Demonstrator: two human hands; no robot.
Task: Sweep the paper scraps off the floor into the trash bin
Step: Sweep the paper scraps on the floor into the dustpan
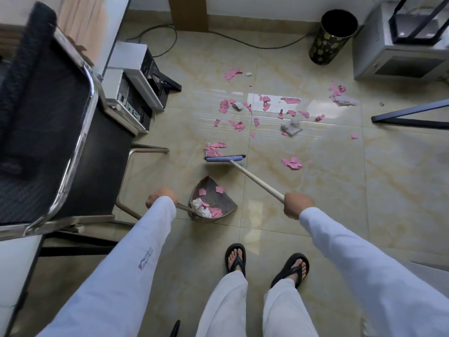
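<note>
The chair crowds the left edge of the dustpan; the left hand grips the dustpan handle. Just beyond the dustpan, the broom meets scraps, the right hand clenching its stick. Open floor, then the bin, lie beyond-right.

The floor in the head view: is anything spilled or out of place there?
Yes. Torn pink paper scraps and crumpled white wads lie scattered over the tiles beyond the broom head; some already sit in the dustpan.

Right hand grips broom behind pink scraps; left hand holds dustpan.
</note>
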